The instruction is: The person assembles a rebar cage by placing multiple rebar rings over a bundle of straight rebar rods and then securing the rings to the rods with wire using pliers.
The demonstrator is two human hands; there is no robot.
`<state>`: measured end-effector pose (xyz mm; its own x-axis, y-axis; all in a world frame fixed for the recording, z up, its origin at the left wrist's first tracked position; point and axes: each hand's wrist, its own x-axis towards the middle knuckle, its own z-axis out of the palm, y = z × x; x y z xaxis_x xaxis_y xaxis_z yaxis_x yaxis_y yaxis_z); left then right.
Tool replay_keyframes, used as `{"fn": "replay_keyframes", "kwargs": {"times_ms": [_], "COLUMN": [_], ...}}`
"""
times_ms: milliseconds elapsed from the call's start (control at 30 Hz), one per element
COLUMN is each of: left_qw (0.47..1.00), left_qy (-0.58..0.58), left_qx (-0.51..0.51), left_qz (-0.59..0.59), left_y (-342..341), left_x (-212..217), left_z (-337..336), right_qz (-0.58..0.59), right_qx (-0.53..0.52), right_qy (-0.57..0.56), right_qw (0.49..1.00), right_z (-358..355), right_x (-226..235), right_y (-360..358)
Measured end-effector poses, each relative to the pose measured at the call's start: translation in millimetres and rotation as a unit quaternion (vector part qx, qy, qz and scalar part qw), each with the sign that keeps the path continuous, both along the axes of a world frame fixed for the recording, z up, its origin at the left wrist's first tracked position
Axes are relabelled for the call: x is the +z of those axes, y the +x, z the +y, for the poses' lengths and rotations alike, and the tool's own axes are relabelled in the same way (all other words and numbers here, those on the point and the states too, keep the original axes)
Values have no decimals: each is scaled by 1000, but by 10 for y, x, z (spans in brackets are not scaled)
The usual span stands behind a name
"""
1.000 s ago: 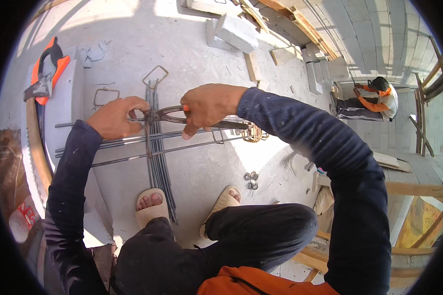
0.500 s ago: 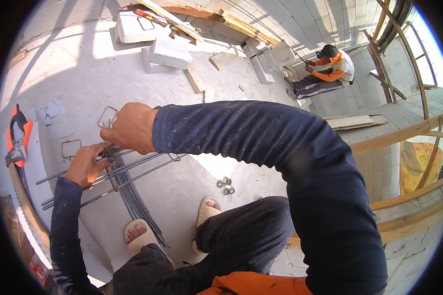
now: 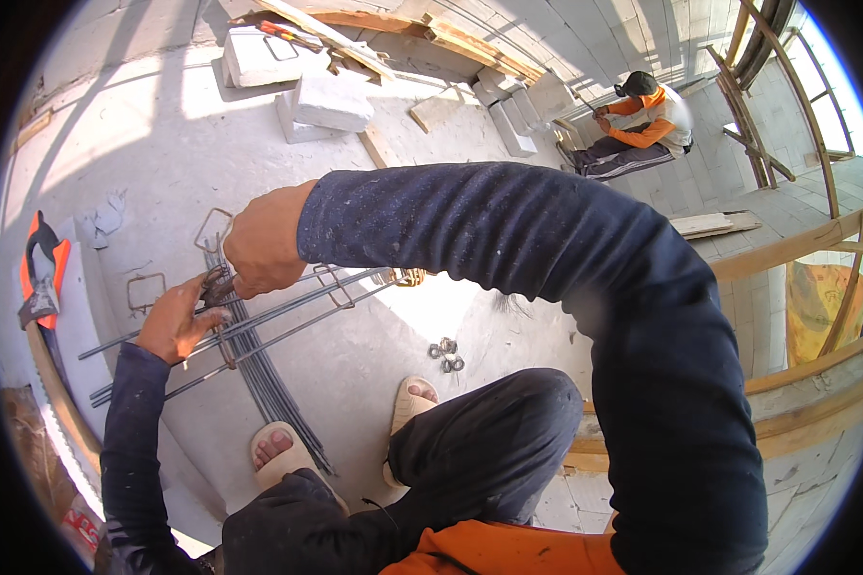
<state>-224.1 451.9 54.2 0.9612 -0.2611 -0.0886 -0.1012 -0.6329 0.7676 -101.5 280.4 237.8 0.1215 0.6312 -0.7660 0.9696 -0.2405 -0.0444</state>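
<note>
A frame of thin steel bars (image 3: 302, 329) with square wire stirrups crosses a bundle of loose rods (image 3: 273, 402) on the concrete floor. My left hand (image 3: 174, 324) pinches the frame where a stirrup meets the bars, thumb and fingers on either side. Over the same joint bends my right hand (image 3: 270, 240), its fingers closed; whatever lies in them is hidden. One square stirrup (image 3: 213, 227) rises just beyond my hands, and another (image 3: 146, 291) lies left of them. The frame's right part passes beneath my right sleeve.
A handsaw (image 3: 43, 278) with an orange and black handle is at the left, beside a pale block. Several dark rings (image 3: 446, 355) lie on the floor near my sandals. White blocks (image 3: 331, 103) and timber stand farther off. Another person (image 3: 642, 120) sits at the back right.
The view has shifted slightly. My right hand has turned at the joint and its forearm sits higher, uncovering more of the frame. My left hand stays at the same joint.
</note>
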Motion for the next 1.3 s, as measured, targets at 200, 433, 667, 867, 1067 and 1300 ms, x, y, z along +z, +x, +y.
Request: {"fn": "replay_keyframes", "kwargs": {"times_ms": [200,433,667,867,1067,1300], "left_qw": [999,999,998,960,968,968], "left_qy": [8,28,40,-22,-128,-116], "left_qx": [30,-24,-19,73,201,149], "left_qz": [-15,-34,-34,-271,-72,-163], "left_y": [-55,-69,-88,-28,54,47], "left_x": [52,54,3,447,457,-87], "left_z": [-105,-70,-26,-786,-1003,-792], "right_qz": [243,318,328,282,-67,-273], "right_qx": [-376,-480,-498,-415,7,161], "right_qy": [-164,-96,-42,-119,114,304], "right_qw": [879,812,802,857,991,899], "right_z": [49,-305,-476,-170,-219,-623], "right_x": [-58,-125,-139,-70,137,-19], "right_y": [351,90,40,358,-47,-366]}}
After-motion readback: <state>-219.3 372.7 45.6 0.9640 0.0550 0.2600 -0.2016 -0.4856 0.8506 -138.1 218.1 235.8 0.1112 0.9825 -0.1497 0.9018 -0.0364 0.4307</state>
